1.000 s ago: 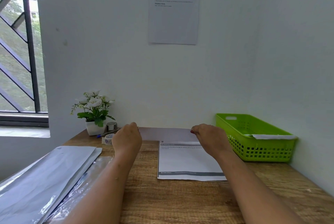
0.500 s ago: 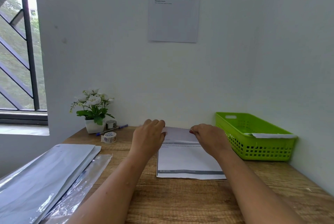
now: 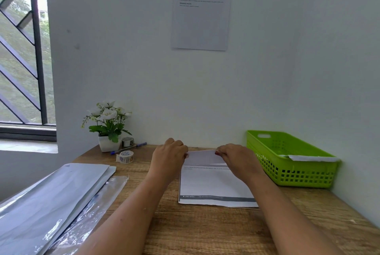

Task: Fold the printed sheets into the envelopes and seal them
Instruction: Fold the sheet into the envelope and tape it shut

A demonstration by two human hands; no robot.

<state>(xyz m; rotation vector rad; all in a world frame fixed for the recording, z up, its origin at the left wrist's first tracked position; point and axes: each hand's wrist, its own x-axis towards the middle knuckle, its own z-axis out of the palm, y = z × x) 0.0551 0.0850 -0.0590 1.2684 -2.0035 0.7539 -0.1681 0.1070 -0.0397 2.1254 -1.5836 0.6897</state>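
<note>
the left hand (image 3: 169, 158) and right hand (image 3: 236, 158) each pinch a far corner of the printed sheet (image 3: 213, 184). its far edge is lifted and its near end lies flat on the desk (image 3: 205, 230). any crease would run left to right between the hands. the envelopes (image 3: 51, 197) lie well off left, nearer the left hand. the sheet's bottom band seems to read "end goal"; the other print is too small.

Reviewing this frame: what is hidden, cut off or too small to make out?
Head view only:
Fingertips of the left hand and right hand, pinching the lifted edge of the printed sheet: hidden by the hands' backs.
Sheet text and wall notice text: too small, blurred.
Envelopes: cut off by the left and bottom edges; count unclear.
Green basket contents: its wall hides all but one white edge.
</note>
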